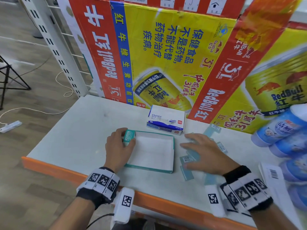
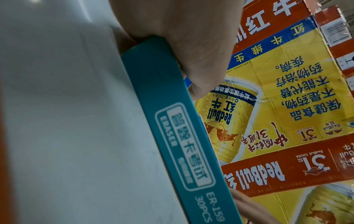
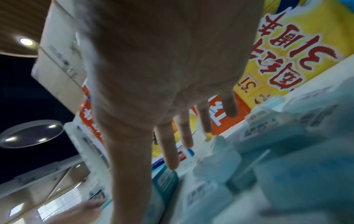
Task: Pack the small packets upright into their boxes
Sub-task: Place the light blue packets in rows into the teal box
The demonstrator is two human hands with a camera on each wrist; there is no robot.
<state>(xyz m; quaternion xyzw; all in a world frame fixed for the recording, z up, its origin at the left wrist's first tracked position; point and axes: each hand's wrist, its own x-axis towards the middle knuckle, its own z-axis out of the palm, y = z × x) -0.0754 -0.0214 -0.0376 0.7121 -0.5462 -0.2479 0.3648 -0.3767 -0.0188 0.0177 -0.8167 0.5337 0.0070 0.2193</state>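
An open teal eraser box with a bare white floor lies on the white shelf. My left hand grips its far left corner, the thumb curled over the top edge. The left wrist view shows the thumb on the teal box, whose side reads "ERASER 30PCS". Several small pale blue packets lie flat and scattered right of the box. Above them my right hand is spread flat with straight fingers. In the blurred right wrist view the right hand hovers over the packets.
A closed blue-and-white eraser box sits just behind the teal box. Tall Red Bull cartons wall off the back. Blue canisters crowd the right side. The shelf's orange front edge runs along the near side.
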